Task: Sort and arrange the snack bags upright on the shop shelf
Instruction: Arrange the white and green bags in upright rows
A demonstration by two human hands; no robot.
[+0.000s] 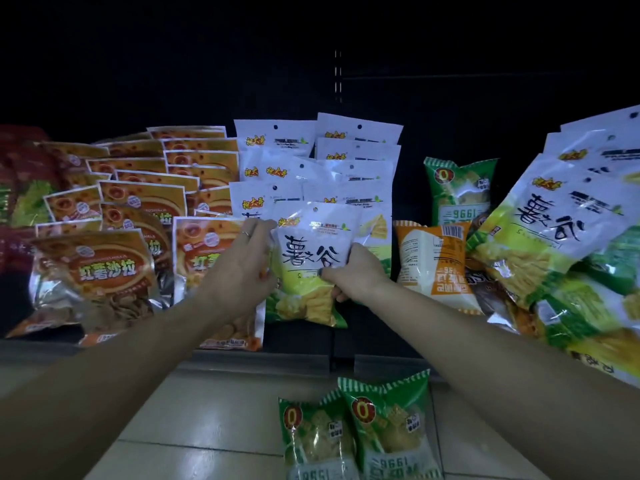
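A white and green snack bag (310, 258) stands upright at the front of a row of like white bags (311, 161) on the dark shop shelf (304, 341). My left hand (242, 268) holds its left edge, fingers curled behind it. My right hand (353, 271) grips its right side, thumb across the front. Rows of orange snack bags (138, 199) stand to the left, the front ones leaning.
A heap of white and green bags (561, 230) lies tilted at the right. An orange bag (433, 265) and a green bag (457, 192) stand between. Two green bags (360, 431) lie lower down, in front of the shelf edge, over the tiled floor (207, 427).
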